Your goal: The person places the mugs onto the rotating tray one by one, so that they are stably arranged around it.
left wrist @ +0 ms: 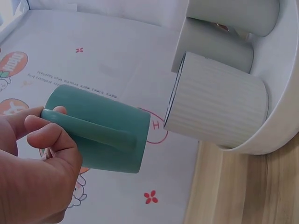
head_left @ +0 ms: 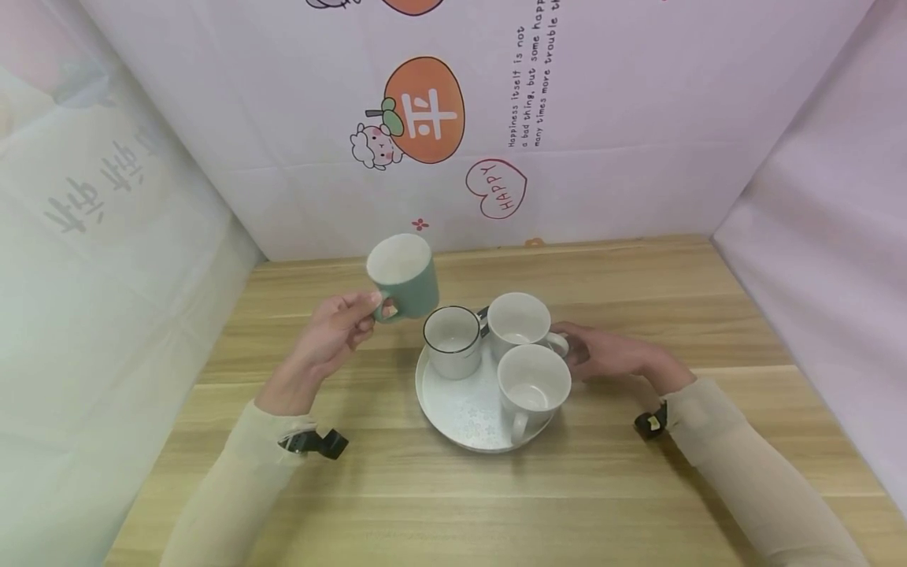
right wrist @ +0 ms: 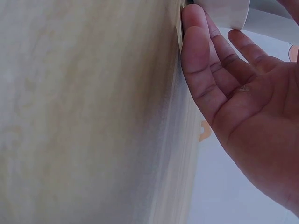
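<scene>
My left hand point(head_left: 333, 335) pinches the handle of a green mug point(head_left: 420, 293), white inside, raised above the table at the tray's back left. In the left wrist view the fingers and thumb close on the handle of that green mug point(left wrist: 100, 123). A round white tray point(head_left: 453, 421) bears a small dark-rimmed white mug point(head_left: 455, 364) at left and two plain white mugs, one at the back point(head_left: 505, 340) and one in front point(head_left: 524, 411). At the tray's right side is my right hand point(head_left: 612, 350), its fingers loosely extended point(right wrist: 247, 98); the fingertips' contact is partly hidden.
The wooden table point(head_left: 354, 504) carries the tray near its middle. A printed white cloth point(head_left: 602, 173) rises behind, with white cloth walls at both sides. Something small and dark point(head_left: 485, 323) shows between the back mugs. Each wrist wears a black camera mount point(head_left: 333, 443).
</scene>
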Demonstrator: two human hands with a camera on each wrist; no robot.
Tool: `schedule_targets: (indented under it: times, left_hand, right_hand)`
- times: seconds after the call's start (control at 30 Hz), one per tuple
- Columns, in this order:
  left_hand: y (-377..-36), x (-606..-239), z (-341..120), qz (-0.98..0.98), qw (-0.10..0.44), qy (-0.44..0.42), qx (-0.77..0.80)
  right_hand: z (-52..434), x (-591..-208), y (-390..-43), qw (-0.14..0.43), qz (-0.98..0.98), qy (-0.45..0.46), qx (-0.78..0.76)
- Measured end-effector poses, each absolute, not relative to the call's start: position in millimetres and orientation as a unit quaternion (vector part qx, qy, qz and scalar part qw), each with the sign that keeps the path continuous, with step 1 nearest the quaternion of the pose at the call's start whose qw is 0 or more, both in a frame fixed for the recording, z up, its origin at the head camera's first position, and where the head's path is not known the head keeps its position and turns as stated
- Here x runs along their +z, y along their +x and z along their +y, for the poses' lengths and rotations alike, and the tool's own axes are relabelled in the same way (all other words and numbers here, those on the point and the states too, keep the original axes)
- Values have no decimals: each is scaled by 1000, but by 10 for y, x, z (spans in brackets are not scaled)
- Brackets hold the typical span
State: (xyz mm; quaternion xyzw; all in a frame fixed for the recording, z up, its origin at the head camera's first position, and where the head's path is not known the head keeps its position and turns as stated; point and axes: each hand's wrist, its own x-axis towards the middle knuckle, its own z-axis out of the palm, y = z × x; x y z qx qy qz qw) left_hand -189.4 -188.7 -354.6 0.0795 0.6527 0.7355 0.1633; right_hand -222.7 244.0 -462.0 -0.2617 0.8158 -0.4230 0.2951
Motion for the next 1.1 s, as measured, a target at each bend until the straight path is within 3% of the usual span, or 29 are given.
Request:
schedule_targets:
  times: [0.7, 1.1]
  left_hand:
    - [-1583, -3501, -1847, 658, 175, 115, 723]
    - [-1402, -3515, -1747, 629, 218, 151, 730]
  right_hand:
    - [2445, -4623, -2233, 294, 817, -262, -421]
    - [2440, -4652, -2239, 295, 807, -274, -432]
